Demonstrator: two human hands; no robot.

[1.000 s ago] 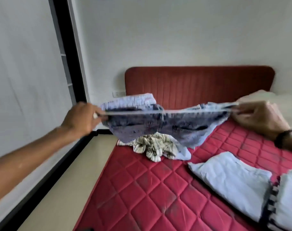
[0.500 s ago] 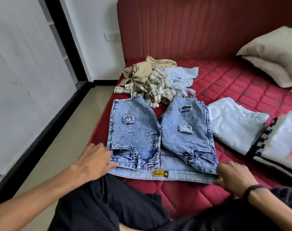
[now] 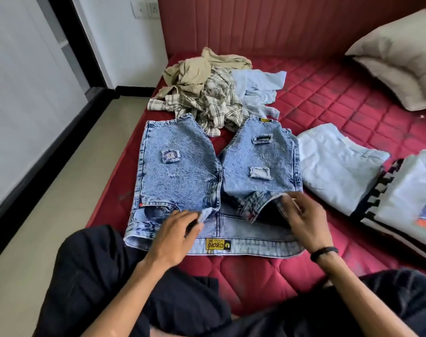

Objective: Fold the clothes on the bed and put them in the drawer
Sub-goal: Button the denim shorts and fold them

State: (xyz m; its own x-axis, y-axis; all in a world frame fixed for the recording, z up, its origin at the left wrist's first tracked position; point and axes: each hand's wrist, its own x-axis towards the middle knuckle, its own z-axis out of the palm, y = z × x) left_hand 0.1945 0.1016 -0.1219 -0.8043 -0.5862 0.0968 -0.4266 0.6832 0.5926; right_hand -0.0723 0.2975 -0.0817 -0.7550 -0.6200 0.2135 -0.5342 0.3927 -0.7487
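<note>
The denim shorts (image 3: 182,166) lie flat on the red quilted bed (image 3: 340,100), waistband toward the person, legs pointing at the headboard (image 3: 268,23). The left hand (image 3: 175,237) pinches the fly edge near the middle of the waistband; the right hand (image 3: 302,220) pinches the opened front flap on the other side, so the two hands work a little apart on the same garment. Just beyond the legs sits an unfolded heap: a beige garment (image 3: 197,69), a plaid shirt (image 3: 207,103) and a pale blue piece (image 3: 258,88), the plaid touching the shorts' leg ends. To the right lie a folded light-blue garment (image 3: 333,164) and, beside it, a folded white shirt (image 3: 411,190) with dark checked trim. A pillow (image 3: 401,59) rests by the headboard. The person's dark-trousered knees (image 3: 105,276) crowd the near mattress edge.
</note>
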